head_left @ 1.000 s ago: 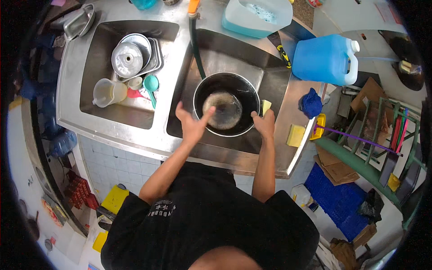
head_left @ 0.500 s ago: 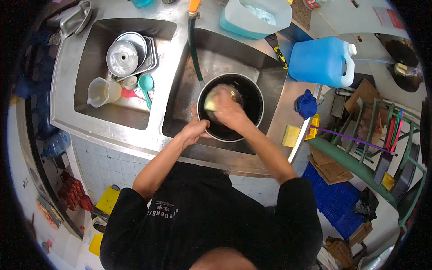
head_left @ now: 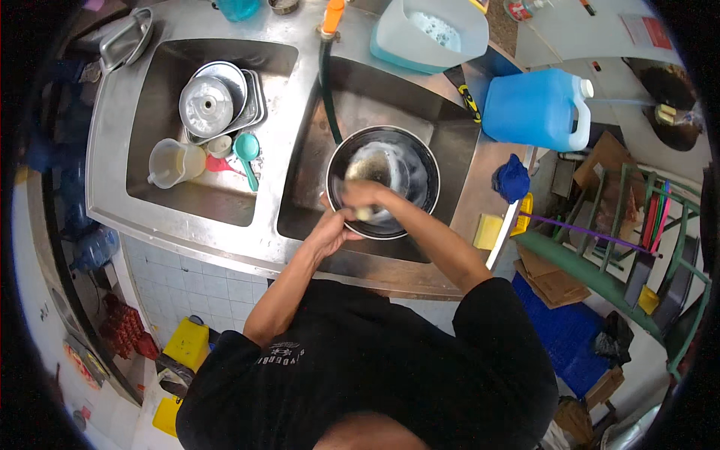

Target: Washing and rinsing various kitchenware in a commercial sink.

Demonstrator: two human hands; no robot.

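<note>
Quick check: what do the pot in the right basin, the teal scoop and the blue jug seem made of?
Pot: likely metal; silvery rim, dark inside that may be a coating.
Teal scoop: probably plastic; smooth, evenly colored.
Blue jug: probably smooth, translucent plastic; its handle looks paler than the body, so blue contents may give the color.

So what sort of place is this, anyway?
Most likely a kitchen's washing-up area: there's a stainless-steel double sink, with a sudsy black pot on one side and a translucent plastic jug on the other.
</note>
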